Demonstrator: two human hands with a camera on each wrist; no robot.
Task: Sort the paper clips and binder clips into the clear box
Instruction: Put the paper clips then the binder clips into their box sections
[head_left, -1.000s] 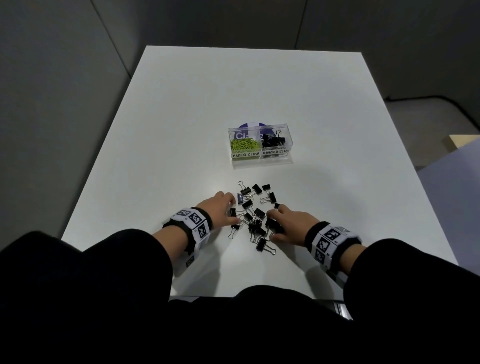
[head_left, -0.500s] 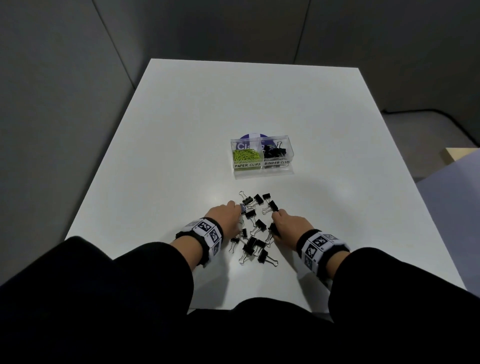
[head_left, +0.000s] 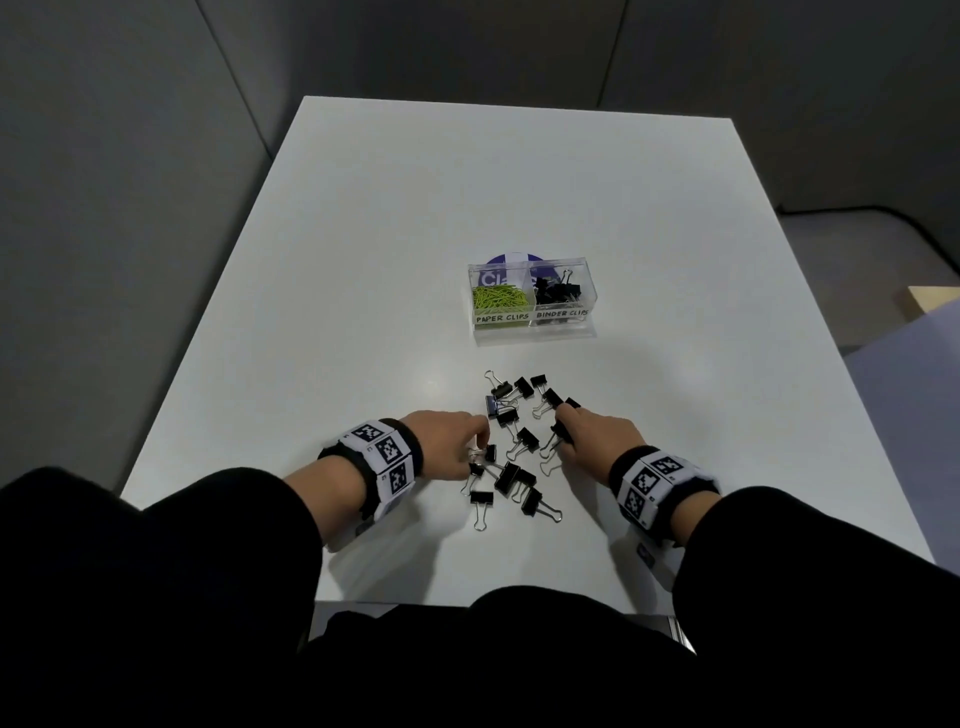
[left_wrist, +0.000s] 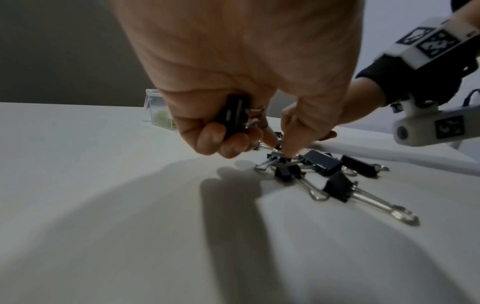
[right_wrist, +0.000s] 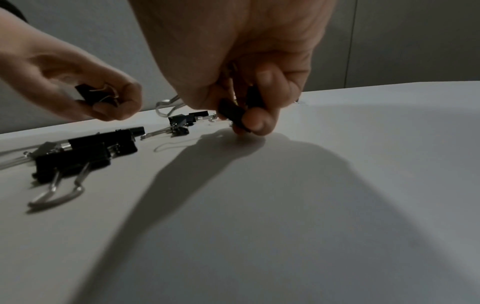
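- The left hand (head_left: 451, 442) was curled round a black binder clip (left_wrist: 233, 116) in its palm, while its fingertip (left_wrist: 288, 151) reached into the scatter of loose binder clips (head_left: 519, 441) on the white table (head_left: 363, 260).
- The right hand (head_left: 597, 436) was clenched on at least one black clip (right_wrist: 232, 115), tucked under its bent fingers at the right side of the scatter.
- The clear box (head_left: 531, 322) stood beyond the scatter, well apart from both hands, with green paper clips (head_left: 500, 299) in its left compartment and black binder clips in its right.
- These clips looked light, stiff and small (the wire handles probably swing and snag one another), so the black body seemed the surer place to pinch.
- Bare table lay between the scatter and the box, and the table's edges were well away on every side, leaving free room to carry the clips across.
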